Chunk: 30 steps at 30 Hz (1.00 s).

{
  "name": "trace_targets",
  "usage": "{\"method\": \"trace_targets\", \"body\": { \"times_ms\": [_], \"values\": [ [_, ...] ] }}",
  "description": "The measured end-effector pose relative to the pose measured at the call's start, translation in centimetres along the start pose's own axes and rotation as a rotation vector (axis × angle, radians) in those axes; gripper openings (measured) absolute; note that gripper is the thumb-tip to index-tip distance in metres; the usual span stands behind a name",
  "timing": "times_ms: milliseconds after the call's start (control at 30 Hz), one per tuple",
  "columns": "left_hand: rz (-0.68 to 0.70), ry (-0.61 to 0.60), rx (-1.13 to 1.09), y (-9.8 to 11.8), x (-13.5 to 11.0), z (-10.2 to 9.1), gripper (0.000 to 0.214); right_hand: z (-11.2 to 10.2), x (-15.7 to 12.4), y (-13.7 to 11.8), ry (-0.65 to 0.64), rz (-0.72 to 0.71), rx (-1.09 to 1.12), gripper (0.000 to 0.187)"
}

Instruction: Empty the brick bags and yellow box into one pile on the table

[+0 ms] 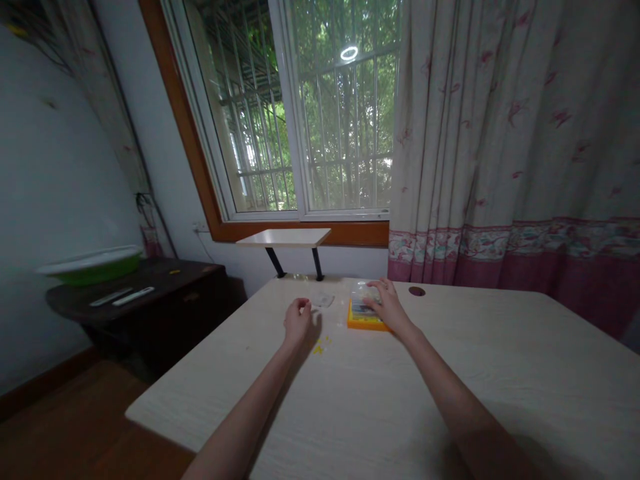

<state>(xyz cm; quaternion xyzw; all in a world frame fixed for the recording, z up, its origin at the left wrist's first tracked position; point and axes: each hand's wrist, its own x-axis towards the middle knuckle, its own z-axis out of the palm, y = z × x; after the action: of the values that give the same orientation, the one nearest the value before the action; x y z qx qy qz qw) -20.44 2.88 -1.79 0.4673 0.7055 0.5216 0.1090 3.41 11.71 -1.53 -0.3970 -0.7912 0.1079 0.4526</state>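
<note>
An orange flat box with a clear lid (361, 313) lies on the pale wooden table (450, 387) near its far edge. My right hand (385, 305) rests on top of this box, fingers spread over the lid. My left hand (297, 320) hovers over the table to the left of the box, its fingers curled into a loose fist; I cannot see anything in them. A small clear plastic piece (323, 300) lies just beyond the left hand. A few tiny yellow bits (319, 347) lie on the table beside my left wrist.
A round cable hole (417, 291) sits in the table right of the box. A small white shelf (285, 237) stands under the window. A dark side cabinet (140, 293) at left carries a green and white bowl (93, 265) and two light remotes (133, 296). Curtains hang at right.
</note>
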Motion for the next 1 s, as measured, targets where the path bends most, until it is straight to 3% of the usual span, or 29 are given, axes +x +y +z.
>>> {"method": "trace_targets", "body": {
  "times_ms": [200,267,367,467,533,700,1000],
  "values": [
    [0.127,0.082,-0.212,2.4,-1.0,-0.8,0.014,-1.3,0.3,-1.1,0.073,-0.045,0.001,0.032],
    [0.140,-0.001,-0.305,2.7,-1.1,-0.8,0.017,-2.1,0.5,-2.6,0.116,-0.068,0.058,0.034],
    [0.147,-0.226,-0.507,2.9,-1.4,-0.6,0.034,-2.3,0.5,-5.5,0.119,-0.118,0.174,0.035],
    [0.169,-0.387,-0.694,3.1,-1.8,-0.6,0.060,-0.9,-0.6,-8.2,0.053,-0.155,0.303,0.036],
    [0.194,-0.435,-0.748,3.2,-2.0,-0.9,0.064,0.8,-1.9,-9.3,0.030,-0.191,0.381,0.037],
    [0.196,-0.496,-0.672,3.6,-2.3,-1.8,0.055,4.4,-5.5,-9.7,-0.033,-0.084,0.367,0.039],
    [0.236,-0.578,-0.522,2.7,-2.2,-1.6,0.062,4.4,-6.7,-9.5,-0.086,0.084,0.216,0.041]
  ]
}}
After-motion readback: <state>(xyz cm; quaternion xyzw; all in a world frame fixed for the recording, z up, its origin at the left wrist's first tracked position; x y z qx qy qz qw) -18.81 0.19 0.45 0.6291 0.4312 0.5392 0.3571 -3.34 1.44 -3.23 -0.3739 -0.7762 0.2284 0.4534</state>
